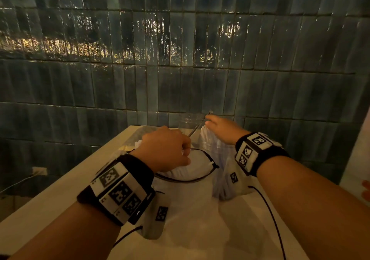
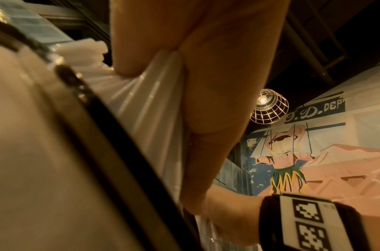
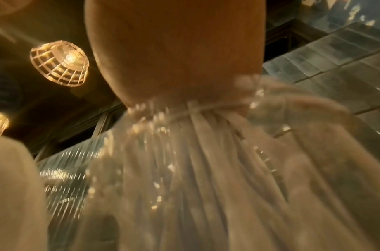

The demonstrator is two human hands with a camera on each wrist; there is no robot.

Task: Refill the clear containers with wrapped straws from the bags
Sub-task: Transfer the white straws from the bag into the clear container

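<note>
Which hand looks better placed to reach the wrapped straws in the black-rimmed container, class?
Probably the left hand: it is already over the container, fingers curled on straws. The right hand is busy gripping a bag.

Pale table (image 1: 50, 205) by tiled wall, clear straw bags (image 1: 200, 215), prob. containers (image 1: 188, 122) at back.

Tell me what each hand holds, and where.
Left hand grips a bunch of wrapped straws near their upper ends; right hand grips the straw bag at its gathered top.
</note>
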